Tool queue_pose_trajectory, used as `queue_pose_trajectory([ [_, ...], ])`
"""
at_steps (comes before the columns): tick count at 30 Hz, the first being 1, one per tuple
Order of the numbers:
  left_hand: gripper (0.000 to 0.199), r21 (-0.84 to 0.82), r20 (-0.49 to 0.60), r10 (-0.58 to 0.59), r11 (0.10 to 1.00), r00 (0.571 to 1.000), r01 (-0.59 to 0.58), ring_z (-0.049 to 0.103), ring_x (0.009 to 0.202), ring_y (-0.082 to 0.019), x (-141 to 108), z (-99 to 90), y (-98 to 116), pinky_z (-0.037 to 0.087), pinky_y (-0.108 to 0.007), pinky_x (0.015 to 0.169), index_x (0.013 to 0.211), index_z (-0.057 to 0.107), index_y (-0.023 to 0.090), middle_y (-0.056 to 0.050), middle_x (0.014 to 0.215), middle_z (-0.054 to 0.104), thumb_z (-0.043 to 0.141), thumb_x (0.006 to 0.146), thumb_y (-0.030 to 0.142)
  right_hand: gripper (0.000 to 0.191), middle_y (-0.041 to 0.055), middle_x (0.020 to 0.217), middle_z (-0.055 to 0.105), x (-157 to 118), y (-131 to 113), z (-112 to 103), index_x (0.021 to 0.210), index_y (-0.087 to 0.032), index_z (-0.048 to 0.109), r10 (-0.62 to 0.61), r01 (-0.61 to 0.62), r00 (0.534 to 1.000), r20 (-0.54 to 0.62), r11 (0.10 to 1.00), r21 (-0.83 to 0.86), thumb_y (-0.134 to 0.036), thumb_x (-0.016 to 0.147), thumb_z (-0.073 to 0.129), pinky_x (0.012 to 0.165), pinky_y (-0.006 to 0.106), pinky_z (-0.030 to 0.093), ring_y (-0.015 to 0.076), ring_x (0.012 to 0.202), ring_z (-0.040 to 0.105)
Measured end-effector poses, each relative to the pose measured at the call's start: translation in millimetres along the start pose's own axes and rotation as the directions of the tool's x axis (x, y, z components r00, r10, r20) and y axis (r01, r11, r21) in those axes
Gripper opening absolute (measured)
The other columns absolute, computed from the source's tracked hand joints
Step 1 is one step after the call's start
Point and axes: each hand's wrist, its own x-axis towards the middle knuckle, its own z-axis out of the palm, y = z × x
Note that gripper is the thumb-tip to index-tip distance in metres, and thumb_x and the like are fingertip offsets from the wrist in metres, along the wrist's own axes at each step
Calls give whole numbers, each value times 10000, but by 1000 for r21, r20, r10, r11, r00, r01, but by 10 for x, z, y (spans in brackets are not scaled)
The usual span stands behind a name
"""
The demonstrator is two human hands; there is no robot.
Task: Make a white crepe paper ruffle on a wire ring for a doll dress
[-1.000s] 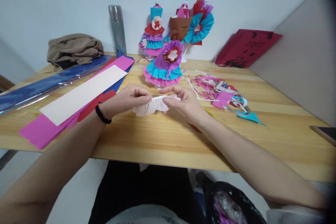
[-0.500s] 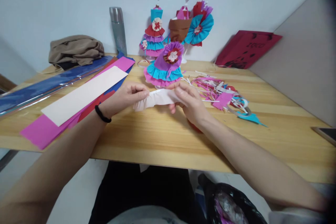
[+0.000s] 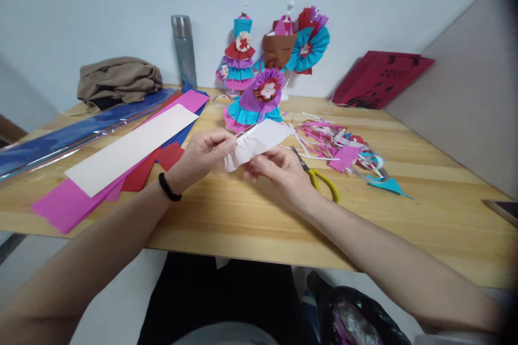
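A strip of white crepe paper [image 3: 263,139] is held up over the table between both hands. Its left end is gathered into small pleats, while the right end is flat and points up to the right. My left hand [image 3: 206,153], with a black band at the wrist, pinches the pleated end. My right hand [image 3: 279,171] grips the strip's lower edge between thumb and fingers. Just behind the strip stands a small paper dress [image 3: 259,101] in purple, blue and pink with a flower on it. Scissors [image 3: 324,180] with yellow handles lie beside my right hand.
Paper sheets [image 3: 133,148] in cream, pink, red and blue lie at left. Coloured scraps [image 3: 343,145] are heaped at right. Behind stand a flask [image 3: 184,54], more paper dresses [image 3: 238,62], a brown cloth [image 3: 119,80] and a red bag [image 3: 382,80].
My right hand has shifted down and left along the strip, whose free end now tilts upward. The scissors, hidden before behind that hand, have come into view.
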Motion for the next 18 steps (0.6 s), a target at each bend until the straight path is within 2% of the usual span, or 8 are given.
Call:
queue_pose_trajectory([
  [2, 290, 92, -7, 18, 996, 1000, -17, 517, 647, -113, 3, -4, 19, 410, -231, 608, 663, 590, 151, -12, 672, 590, 542, 884, 333, 254, 14, 621, 662, -15, -15, -2, 700, -174, 656, -18, 12, 997, -74, 996, -85, -415, 758, 716, 528, 252, 419, 112, 540, 572],
  [4, 283, 157, 1, 40, 987, 999, -39, 527, 672, -121, 9, -12, 11, 410, -238, 618, 671, 590, 156, -20, 693, 600, 532, 888, 330, 262, 16, 624, 673, -22, -19, -26, 653, -180, 633, -36, 23, 994, -100, 992, -127, -407, 760, 711, 532, 258, 422, 109, 522, 568],
  [11, 256, 270, 39, 116, 955, 993, -122, 515, 656, -115, 5, -16, -28, 390, -241, 626, 700, 619, 150, -9, 667, 563, 511, 897, 273, 311, 26, 616, 669, -22, 24, -109, 687, -175, 662, -39, 36, 999, -36, 996, -83, -470, 786, 663, 537, 275, 434, 140, 553, 602],
  [16, 242, 325, 61, 135, 934, 989, -147, 507, 653, -112, -2, -17, -15, 382, -238, 628, 723, 633, 151, -6, 673, 564, 509, 900, 260, 240, 3, 561, 641, 23, 26, -79, 706, -168, 671, 6, -16, 987, -159, 998, -62, -402, 732, 718, 492, 253, 412, 118, 481, 570],
  [18, 238, 327, 53, 137, 934, 989, -146, 503, 646, -112, 6, -23, -17, 381, -238, 626, 721, 626, 152, -6, 672, 573, 508, 898, 258, 238, 11, 574, 654, 36, 16, -68, 682, -164, 658, 21, -29, 986, -164, 998, -46, -389, 711, 732, 482, 247, 413, 109, 468, 563],
])
